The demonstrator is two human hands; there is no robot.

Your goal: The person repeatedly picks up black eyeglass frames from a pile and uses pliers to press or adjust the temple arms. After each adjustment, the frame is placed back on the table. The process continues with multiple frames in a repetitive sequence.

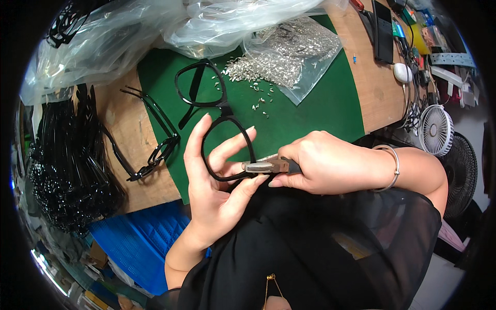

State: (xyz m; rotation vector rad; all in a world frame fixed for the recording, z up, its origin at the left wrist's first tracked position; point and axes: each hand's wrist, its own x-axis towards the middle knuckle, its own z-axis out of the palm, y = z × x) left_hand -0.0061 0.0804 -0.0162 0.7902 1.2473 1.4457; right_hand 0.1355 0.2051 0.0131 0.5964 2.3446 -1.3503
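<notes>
My left hand (219, 181) grips a black eyeglass frame (226, 109) by its nearer rim, the thumb and fingers around that rim. The frame has no lenses that I can see, and its far rim reaches up over the green mat (299, 121). In my right hand (323, 163) is a pair of pliers (266, 166), the handles mostly hidden in the closed fingers. The plier jaws lie against the end of the nearer rim, just above my left thumb. Beyond the frame, many small silvery metal pieces (245, 70) spill from a clear plastic bag (305, 90).
Another black eyeglass frame (155, 155) lies at the left, beside a large bundle of black temple arms (67, 160). Clear plastic sheeting (103, 46) covers the back. A phone (383, 33), cables, a white fan (435, 130) and a blue basket (142, 243) surround the wooden table (382, 98).
</notes>
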